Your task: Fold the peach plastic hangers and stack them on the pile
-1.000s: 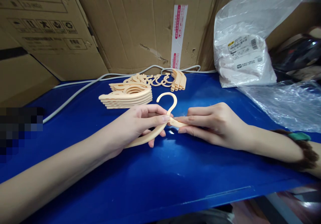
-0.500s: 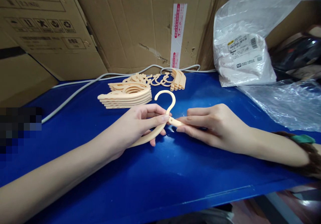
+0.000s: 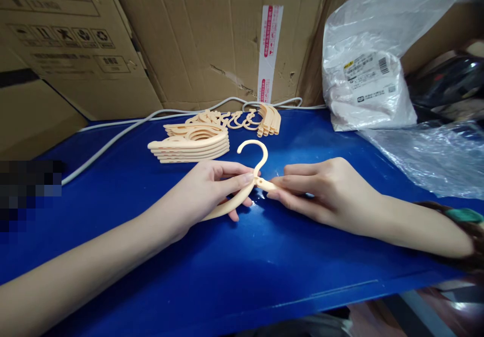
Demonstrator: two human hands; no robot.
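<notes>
Between thumb and fingers, my left hand [image 3: 223,183] grips a cream plastic hanger part [image 3: 232,203]: a curved arm whose lower end runs behind the wrist. A hook [image 3: 262,153] rises from its top, curling to the left. My right hand [image 3: 325,191] pinches a smaller cream piece [image 3: 265,184] with a small hole near its end; most of it is covered by the fingers. That piece's end meets the hanger part at the hook's base; whether the two are joined I cannot tell.
Behind my left hand lies a stack of cream hanger arms [image 3: 189,145]. Loose hooks [image 3: 240,120] and short curved pieces [image 3: 269,120] sit farther back, before a white cable [image 3: 162,111] and cardboard boxes [image 3: 212,45]. A plastic bag [image 3: 366,90] stands at the right on the blue table [image 3: 234,271].
Both hands and the held pieces have shifted slightly to the right and down in the view. The hook has moved with them, and both grips stay the same.
</notes>
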